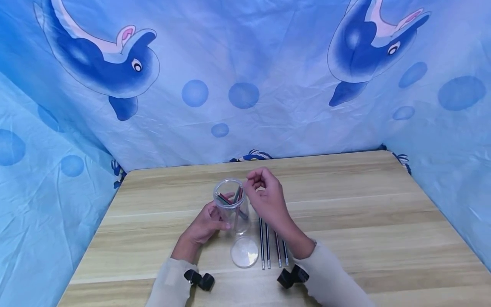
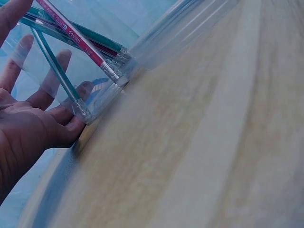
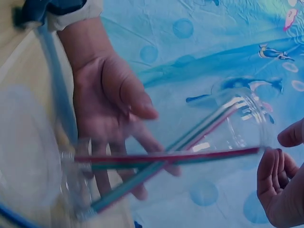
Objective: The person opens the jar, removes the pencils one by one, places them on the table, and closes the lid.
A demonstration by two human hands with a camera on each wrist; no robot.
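Note:
A clear plastic jar stands over the table, tilted a little, with several striped pencils leaning inside. My left hand holds it from the left, thumb at the front and fingers behind. Through the wall in the left wrist view, a red pencil crosses green ones, eraser ends at the bottom. At the rim's right side is my right hand, its fingers bent. In the right wrist view its thumb and fingertips are apart, right by the end of a red-and-green pencil.
A round clear lid lies on the wooden table in front of the jar. Several dark striped pencils lie side by side right of the lid, partly under my right forearm. A blue dolphin-print curtain closes off the back and sides.

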